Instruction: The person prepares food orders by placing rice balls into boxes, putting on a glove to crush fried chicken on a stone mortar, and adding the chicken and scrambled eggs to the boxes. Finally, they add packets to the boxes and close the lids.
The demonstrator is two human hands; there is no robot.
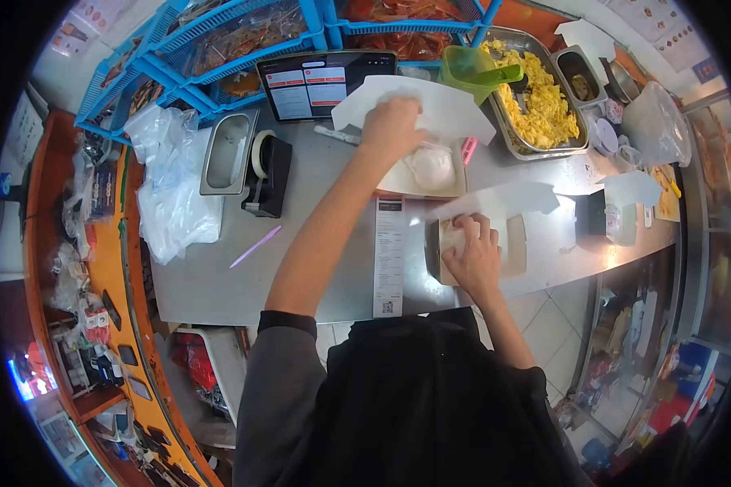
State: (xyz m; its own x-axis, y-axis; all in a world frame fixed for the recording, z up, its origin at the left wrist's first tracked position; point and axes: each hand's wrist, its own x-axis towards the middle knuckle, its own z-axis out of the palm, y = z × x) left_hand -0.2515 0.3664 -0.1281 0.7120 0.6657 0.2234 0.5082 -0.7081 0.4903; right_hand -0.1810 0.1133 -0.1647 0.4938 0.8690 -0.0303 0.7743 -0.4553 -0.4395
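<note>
My left hand [392, 128] lies against the raised white lid [455, 109] of the upper food box, its fingers curled and partly hidden. In that box sits a round white bundle [433, 169], wrapped or bagged. My right hand [474, 256] reaches into the left part of a second open box [513, 243] nearer my body. Its fingers bend over something whitish there that I cannot make out. A long printed receipt [389, 260] lies on the metal table [325, 243] between my forearms.
A tablet [326, 85] stands at the back beside blue racks [252, 61]. Yellow food fills a metal tray [536, 105] under a green container [467, 73]. Leftward are plastic bags [175, 183], a tape dispenser [270, 174] and a purple pen [256, 247]. Another open box [621, 207] stands right.
</note>
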